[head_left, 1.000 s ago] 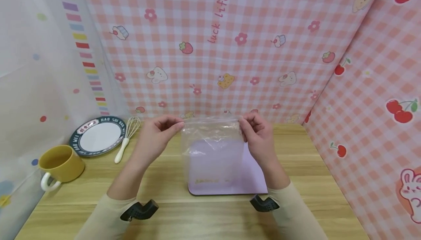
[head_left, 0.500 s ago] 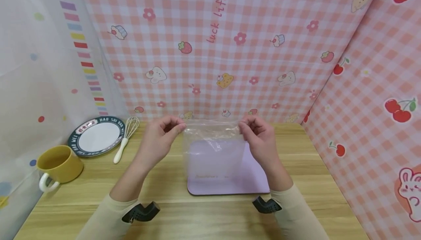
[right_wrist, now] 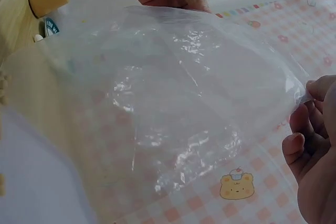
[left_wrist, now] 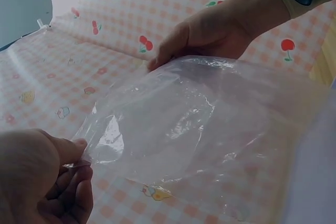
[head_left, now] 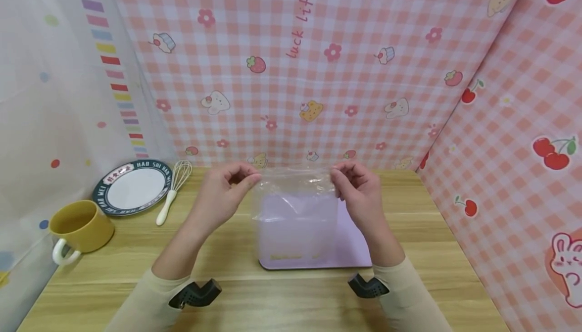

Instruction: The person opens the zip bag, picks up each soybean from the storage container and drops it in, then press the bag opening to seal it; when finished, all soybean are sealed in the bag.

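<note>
A clear plastic bag (head_left: 295, 221) hangs upright between the hands, with yellow print near its bottom edge. Its upper left corner is pinched by the left hand (head_left: 220, 193) between thumb and forefinger. At the opposite upper corner, the right hand (head_left: 361, 193) pinches the film the same way. Creases and glare run across the bag (left_wrist: 173, 124) in the left wrist view. Thumb and finger of the right hand (right_wrist: 320, 140) meet at the bag's corner in the right wrist view. Behind the bag lies a purple mat (head_left: 354, 253), partly seen through the film.
On the left of the wooden table (head_left: 291, 301) stand a yellow mug (head_left: 86, 231) with a white handle and a dark-rimmed plate (head_left: 136, 190). A whisk (head_left: 169, 205) lies beside the plate. Patterned cloth (head_left: 291, 84) rises behind the table.
The left hand has shifted slightly right, so the hands are a little closer together. The bag's printed lower edge swung up, then back down. Both hands keep their pinch.
</note>
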Demonstrator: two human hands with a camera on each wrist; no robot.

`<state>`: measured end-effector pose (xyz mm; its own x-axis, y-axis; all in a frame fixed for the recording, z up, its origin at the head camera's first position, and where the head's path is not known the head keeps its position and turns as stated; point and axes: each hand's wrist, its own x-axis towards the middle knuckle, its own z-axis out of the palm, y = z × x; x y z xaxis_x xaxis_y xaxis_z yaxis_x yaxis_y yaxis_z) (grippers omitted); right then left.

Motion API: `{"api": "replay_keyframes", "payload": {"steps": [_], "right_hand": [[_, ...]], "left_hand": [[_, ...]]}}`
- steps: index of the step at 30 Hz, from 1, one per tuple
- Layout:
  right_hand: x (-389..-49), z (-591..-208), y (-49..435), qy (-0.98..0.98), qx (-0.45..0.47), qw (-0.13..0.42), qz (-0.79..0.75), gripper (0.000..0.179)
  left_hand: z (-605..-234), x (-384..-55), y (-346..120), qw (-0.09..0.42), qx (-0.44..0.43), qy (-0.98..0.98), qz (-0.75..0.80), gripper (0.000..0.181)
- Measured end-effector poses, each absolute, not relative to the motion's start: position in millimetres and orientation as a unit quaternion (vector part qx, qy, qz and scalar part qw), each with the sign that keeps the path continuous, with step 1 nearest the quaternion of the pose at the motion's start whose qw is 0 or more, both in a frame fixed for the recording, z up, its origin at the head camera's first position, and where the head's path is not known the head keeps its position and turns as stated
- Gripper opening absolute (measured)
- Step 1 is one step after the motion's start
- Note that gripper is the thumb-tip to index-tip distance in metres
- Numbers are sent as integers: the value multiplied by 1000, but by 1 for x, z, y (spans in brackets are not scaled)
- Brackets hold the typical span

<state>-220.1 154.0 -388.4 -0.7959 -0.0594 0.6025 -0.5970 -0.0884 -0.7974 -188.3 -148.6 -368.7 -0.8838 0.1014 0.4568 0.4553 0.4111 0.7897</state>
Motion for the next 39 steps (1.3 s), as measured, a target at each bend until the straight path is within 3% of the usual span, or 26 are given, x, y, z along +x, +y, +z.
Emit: {"api": "replay_keyframes", "payload": {"steps": [8, 17, 26, 39], "right_hand": [[-222, -392, 154, -643, 255, 201, 693, 11], [-219, -394, 151, -643, 277, 164, 695, 6], [-219, -395, 145, -614, 310, 192, 700, 8], [-214, -392, 141, -661, 295, 154, 673, 5]], "left_hand": [[-368, -187, -148, 161, -174, -824, -515, 4], [-369, -186, -145, 169, -202, -820, -508, 5], [-371, -187, -143, 169, -220, -804, -526, 4], [-371, -187, -141, 170, -237, -805, -516, 9]]}}
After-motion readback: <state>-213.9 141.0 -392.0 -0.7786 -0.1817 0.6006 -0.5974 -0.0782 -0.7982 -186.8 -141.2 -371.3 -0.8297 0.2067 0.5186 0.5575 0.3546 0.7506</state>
